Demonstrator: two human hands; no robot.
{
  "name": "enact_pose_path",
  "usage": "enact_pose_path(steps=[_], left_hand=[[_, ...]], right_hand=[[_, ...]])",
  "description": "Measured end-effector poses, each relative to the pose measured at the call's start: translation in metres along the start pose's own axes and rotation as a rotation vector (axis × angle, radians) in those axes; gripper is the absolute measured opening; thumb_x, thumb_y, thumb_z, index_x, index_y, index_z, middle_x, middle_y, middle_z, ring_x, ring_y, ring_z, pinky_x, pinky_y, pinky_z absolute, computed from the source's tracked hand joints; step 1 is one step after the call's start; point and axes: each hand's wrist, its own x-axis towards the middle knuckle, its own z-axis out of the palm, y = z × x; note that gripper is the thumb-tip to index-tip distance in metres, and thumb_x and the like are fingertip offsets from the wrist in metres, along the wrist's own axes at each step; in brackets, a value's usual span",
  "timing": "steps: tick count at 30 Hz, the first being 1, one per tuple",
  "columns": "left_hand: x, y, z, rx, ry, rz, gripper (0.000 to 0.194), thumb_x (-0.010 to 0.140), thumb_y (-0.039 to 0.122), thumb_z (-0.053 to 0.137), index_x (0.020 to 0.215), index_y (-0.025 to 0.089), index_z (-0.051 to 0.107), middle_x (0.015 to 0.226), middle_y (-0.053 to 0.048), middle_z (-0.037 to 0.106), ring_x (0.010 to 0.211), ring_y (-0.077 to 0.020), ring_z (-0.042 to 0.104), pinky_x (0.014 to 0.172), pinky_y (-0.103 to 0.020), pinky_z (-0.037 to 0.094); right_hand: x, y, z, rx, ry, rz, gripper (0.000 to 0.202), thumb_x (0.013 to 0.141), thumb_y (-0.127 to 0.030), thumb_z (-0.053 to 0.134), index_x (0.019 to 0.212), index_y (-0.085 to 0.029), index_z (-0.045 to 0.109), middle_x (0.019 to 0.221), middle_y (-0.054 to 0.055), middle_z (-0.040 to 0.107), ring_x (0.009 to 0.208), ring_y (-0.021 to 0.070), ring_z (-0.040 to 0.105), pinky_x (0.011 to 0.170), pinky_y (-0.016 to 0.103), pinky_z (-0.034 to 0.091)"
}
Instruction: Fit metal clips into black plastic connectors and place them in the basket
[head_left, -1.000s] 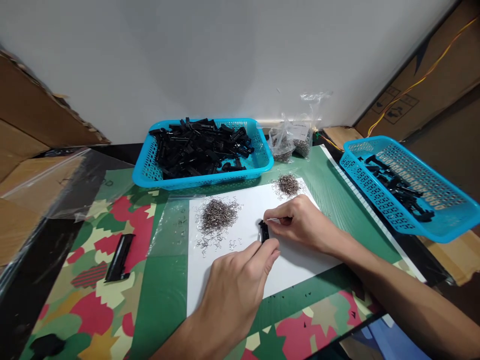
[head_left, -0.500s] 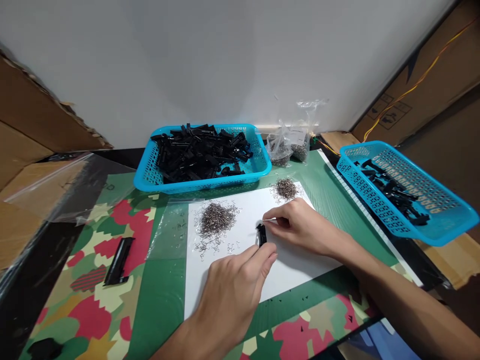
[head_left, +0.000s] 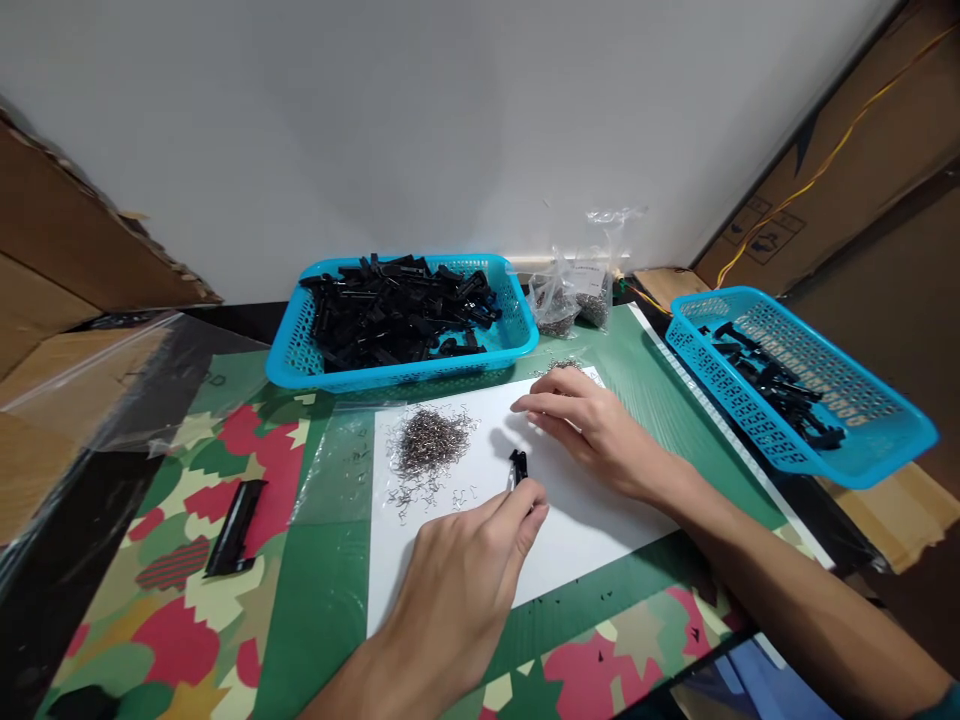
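Observation:
My left hand [head_left: 480, 555] is closed round a small black plastic part [head_left: 520, 465], whose far end sticks out past the fingertips over the white sheet [head_left: 570, 560]. My right hand [head_left: 589, 420] hovers beyond that part with its fingers loosely stretched and apart, and nothing shows between them. Just behind the right hand, a small pile of tiny bent metal springs [head_left: 562, 365] is partly covered by it. To the left on the sheet lies a larger heap of similar wire pieces [head_left: 431, 440], with loose ones scattered round its edge.
A blue basket [head_left: 405, 378] full of black parts stands at the back, and another blue basket [head_left: 802, 450] holding fewer sits at the right. Clear bags of metal pieces [head_left: 574, 300] lean by the wall. One long black piece [head_left: 236, 528] lies on the patterned mat at left.
My right hand has moved away from the black part's tip, up toward the small spring pile, and its fingers have parted. My left hand keeps hold of the part.

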Motion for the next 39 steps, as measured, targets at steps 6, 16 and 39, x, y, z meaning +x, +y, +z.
enact_pose_path(steps=[6,16,39], left_hand=[[0.001,-0.002,0.002,0.038,0.001,0.019,0.033,0.116,0.034,0.028,0.100,0.029,0.056,0.074,0.005,0.064,0.058,-0.0215,0.060,0.055,-0.032,0.022],[0.000,-0.001,0.003,0.105,0.027,0.106,0.031,0.115,0.029,0.033,0.100,0.027,0.060,0.074,0.003,0.066,0.057,-0.0215,0.061,0.054,-0.033,0.021],[0.001,-0.008,0.013,0.214,0.058,0.166,0.024,0.112,0.020,0.040,0.098,0.025,0.058,0.075,0.003,0.063,0.055,-0.0193,0.057,0.055,-0.034,0.017]], right_hand=[[0.001,-0.007,0.012,0.377,0.180,0.209,0.027,0.108,-0.034,0.062,0.092,-0.020,0.078,0.088,0.004,0.078,0.080,0.0173,0.072,0.075,0.031,0.058],[0.010,-0.009,0.026,0.735,0.202,0.460,0.042,0.102,-0.048,0.067,0.073,-0.018,0.069,0.072,0.005,0.077,0.063,0.0160,0.073,0.064,0.029,0.062],[0.011,-0.013,0.026,0.571,0.186,0.398,0.040,0.105,-0.038,0.061,0.072,-0.019,0.071,0.071,0.004,0.077,0.062,0.0150,0.070,0.064,0.029,0.059]])
